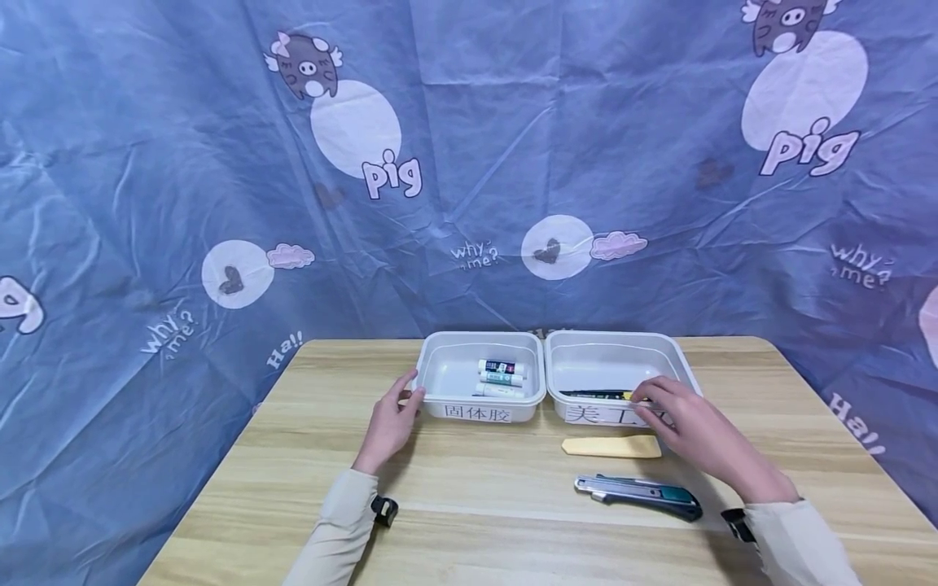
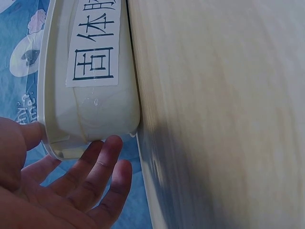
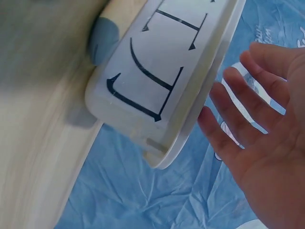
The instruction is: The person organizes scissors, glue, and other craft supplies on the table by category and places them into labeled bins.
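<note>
My left hand [image 1: 390, 425] is at the left end of a white plastic box [image 1: 479, 342]. Its thumb [image 2: 32, 134] touches the rim and its loosely spread fingers lie along the end wall. Inside are glue sticks [image 1: 501, 379]. A second white box [image 1: 615, 338] stands beside it, with dark, slim items [image 1: 589, 394] and a bit of yellow inside. Over that box's front rim reaches my right hand [image 1: 689, 423]; in the right wrist view its fingers are extended beside the rim, holding nothing visible. A flat yellow piece [image 1: 611, 447] and a utility knife [image 1: 636, 496] lie in front.
Paper labels with large characters are on the front walls of the boxes, such as the left label [image 1: 478, 413]. Both boxes stand near the back edge of the wooden table [image 1: 469, 521]. A blue patterned cloth [image 1: 454, 163] hangs behind it.
</note>
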A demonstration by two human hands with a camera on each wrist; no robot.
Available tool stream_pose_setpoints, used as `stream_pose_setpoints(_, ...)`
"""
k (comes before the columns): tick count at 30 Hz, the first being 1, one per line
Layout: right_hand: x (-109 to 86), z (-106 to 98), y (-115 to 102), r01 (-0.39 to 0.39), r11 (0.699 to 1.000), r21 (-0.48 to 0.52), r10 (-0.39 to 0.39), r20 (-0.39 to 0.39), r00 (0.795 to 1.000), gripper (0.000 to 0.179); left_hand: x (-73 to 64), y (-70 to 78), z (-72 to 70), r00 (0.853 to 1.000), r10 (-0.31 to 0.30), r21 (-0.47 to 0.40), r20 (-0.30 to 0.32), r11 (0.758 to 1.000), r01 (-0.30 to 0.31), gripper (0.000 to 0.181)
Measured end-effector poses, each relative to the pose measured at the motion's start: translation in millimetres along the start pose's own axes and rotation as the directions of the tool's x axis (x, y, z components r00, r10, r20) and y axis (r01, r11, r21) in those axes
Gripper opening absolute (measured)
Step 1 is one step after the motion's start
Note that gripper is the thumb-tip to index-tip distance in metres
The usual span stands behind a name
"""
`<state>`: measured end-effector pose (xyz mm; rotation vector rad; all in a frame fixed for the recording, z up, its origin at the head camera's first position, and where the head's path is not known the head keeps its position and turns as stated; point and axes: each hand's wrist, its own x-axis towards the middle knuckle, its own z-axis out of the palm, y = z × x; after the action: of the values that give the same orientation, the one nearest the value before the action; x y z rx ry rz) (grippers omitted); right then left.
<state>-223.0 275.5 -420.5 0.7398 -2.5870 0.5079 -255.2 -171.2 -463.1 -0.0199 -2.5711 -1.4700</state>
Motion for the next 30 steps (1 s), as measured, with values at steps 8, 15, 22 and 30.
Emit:
stream_pose_setpoints(8, -19.5, -1, -2, 0.092, 0.994, -0.050, -0.096, -0.067, 0.993, 0.023, 0.6, 0.8, 1.5, 1.000, 0.000, -0.011, 0.011, 1.000, 0.000, 0.049)
stream_pose_setpoints(15, -41.2, 8, -5, 0.202, 0.974, -0.105, -0.210, -0.066, 0.976, 0.030, 0.8, -1.1, 1.3, 1.000, -0.001, -0.019, 0.001, 1.000, 0.001, 0.048)
stream_pose_setpoints(22, -66.3, 14, -5, 0.186, 0.976, -0.114, -0.190, -0.024, 0.982, 0.039, -0.3, -1.5, 0.9, 1.000, 0.008, -0.019, 0.009, 1.000, -0.008, 0.049)
stream_pose_setpoints(30, -81.9, 13, -6, 0.088, 0.989, -0.119, -0.073, 0.128, 0.989, 0.043, -0.8, 0.4, 0.2, 1.000, 0.011, -0.017, 0.007, 1.000, -0.011, 0.049)
